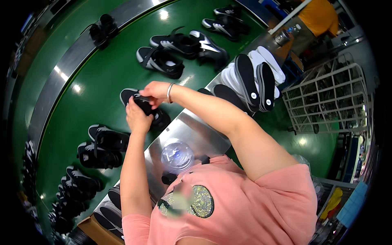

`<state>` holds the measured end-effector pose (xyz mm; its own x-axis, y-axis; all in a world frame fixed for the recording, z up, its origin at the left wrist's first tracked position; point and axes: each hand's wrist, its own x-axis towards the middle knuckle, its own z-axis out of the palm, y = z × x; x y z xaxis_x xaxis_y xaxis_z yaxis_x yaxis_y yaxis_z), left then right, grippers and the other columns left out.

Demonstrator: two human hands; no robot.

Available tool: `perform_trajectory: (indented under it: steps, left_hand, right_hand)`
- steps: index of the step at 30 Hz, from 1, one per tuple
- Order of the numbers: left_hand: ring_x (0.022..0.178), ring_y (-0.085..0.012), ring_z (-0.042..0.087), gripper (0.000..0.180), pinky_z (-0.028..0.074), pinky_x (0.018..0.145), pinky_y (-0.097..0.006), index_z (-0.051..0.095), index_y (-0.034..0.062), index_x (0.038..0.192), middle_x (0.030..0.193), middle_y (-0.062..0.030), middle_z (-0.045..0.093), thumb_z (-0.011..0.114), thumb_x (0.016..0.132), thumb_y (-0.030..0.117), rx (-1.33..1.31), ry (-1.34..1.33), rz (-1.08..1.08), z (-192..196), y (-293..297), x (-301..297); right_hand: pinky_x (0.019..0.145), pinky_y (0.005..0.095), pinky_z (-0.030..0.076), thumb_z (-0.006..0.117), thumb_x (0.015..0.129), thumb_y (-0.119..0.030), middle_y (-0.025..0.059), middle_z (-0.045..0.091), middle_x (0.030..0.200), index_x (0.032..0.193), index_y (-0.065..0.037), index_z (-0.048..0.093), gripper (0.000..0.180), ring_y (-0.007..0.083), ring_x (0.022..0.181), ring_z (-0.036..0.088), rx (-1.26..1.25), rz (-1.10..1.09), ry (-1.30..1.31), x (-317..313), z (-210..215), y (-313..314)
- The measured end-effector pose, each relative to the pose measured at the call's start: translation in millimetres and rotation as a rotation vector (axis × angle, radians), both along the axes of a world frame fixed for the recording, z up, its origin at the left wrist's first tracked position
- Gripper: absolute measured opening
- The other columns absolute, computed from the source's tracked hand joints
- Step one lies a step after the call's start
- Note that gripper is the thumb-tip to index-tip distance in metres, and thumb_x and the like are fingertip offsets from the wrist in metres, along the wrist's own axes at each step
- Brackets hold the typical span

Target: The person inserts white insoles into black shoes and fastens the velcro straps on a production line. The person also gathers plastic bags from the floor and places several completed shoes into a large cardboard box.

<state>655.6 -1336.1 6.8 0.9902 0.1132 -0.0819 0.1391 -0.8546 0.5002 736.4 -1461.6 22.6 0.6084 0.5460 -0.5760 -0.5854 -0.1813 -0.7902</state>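
Note:
Over the green belt (pixel 122 61), both hands are on a black sneaker (pixel 127 94) with a grey toe. My left hand (pixel 139 117) wraps the near side of its opening, thumb bent inward. My right hand (pixel 156 93), below a silver bangle, has its fingers closed at the shoe's top by the laces; exactly what they pinch is hidden. A second black shoe (pixel 161 121) lies just behind, partly covered by my left hand. Close to my body, a clear round plastic bottle (pixel 177 157) stands on the metal ledge (pixel 204 132).
More black-and-grey sneakers (pixel 160 61) sit ahead on the belt, others (pixel 104 149) to the left. Stacks of black and white insoles (pixel 245 77) lie right on the ledge. A wire cart (pixel 326 98) stands far right. Someone in an orange top (pixel 320 16) is at the far right.

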Motion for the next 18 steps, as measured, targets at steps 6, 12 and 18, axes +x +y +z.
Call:
perform_trajectory:
  steps: [6,12,18]
  left_hand:
    - [0.093,-0.0335,0.049,0.047,0.041,0.077,-0.039,0.043,0.0033,0.101,0.094,-0.0180,0.053,0.064,0.062,0.018,-0.043,-0.090,0.006,-7.0,10.3,6.2]
    - [0.087,-0.0330,0.050,0.028,0.040,0.075,-0.039,0.046,0.0031,0.096,0.089,-0.0154,0.052,0.058,0.070,0.008,-0.159,-0.388,0.011,-4.7,6.9,8.9]
    - [0.095,-0.0348,0.045,0.028,0.036,0.082,-0.040,0.047,0.0002,0.096,0.100,-0.0172,0.048,0.054,0.068,0.002,-0.128,-0.482,-0.056,-18.2,-9.1,14.7]
  right_hand:
    - [0.066,0.0295,0.045,0.052,0.082,-0.032,0.0100,0.060,0.079,0.088,-0.001,0.058,0.031,0.0182,0.072,0.058,-0.445,0.106,-0.903,-42.3,55.5,-53.7]
    - [0.070,0.0400,0.044,0.057,0.075,-0.022,0.0170,0.058,0.087,0.084,-0.002,0.059,0.022,0.0330,0.084,0.054,-1.067,-0.597,-1.107,-56.7,79.8,-241.6]
    - [0.079,0.0373,0.043,0.066,0.066,-0.042,0.0164,0.058,0.097,0.098,-0.004,0.049,0.053,0.0310,0.093,0.056,-1.683,-0.462,-0.282,-106.0,40.4,-357.2]
